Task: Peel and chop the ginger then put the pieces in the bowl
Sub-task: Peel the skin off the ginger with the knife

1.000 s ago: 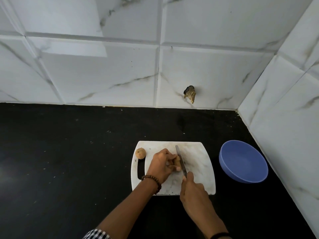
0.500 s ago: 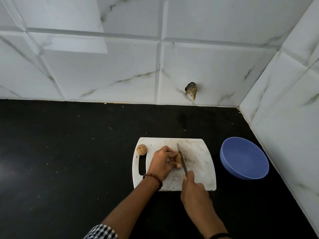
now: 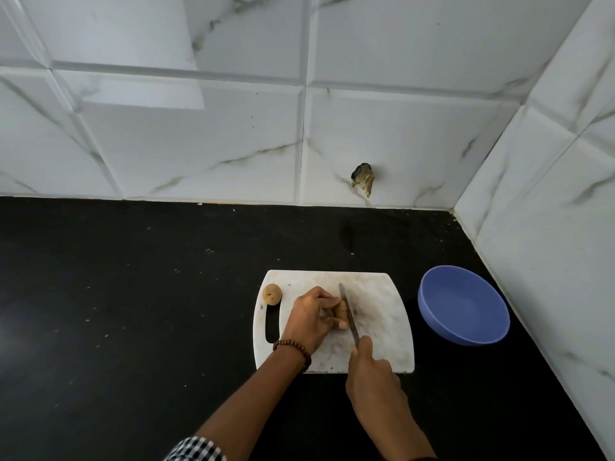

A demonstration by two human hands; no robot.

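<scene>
Black countertop (image 3: pixel 133 311), marble-tiled wall (image 3: pixel 166 144)

On one white marbled rectangular cutting board (image 3: pixel 382 331) were two tan ginger pieces (image 3: pixel 272 294) (image 3: pixel 342 315), one slim steel knife (image 3: pixel 348 312) and two bare hands (image 3: pixel 309 322) (image 3: pixel 374 380); right of it stood one round blue plastic bowl (image 3: pixel 466 307)

Soft, even light, a pale window-like glare on the wall tiles (image 3: pixel 139 94), wide-angle bending at edges.

— Board (image 3: pixel 382 327) under the left grip (image 3: pixel 309 319)?
— White, marbled, scuffed matt. Knife (image 3: pixel 348 312) beside it: dull metal. Bowl (image 3: pixel 466 311) to its right: smooth blue plastic. Surface (image 3: pixel 133 311): black, speckled, slight sheen.
</scene>
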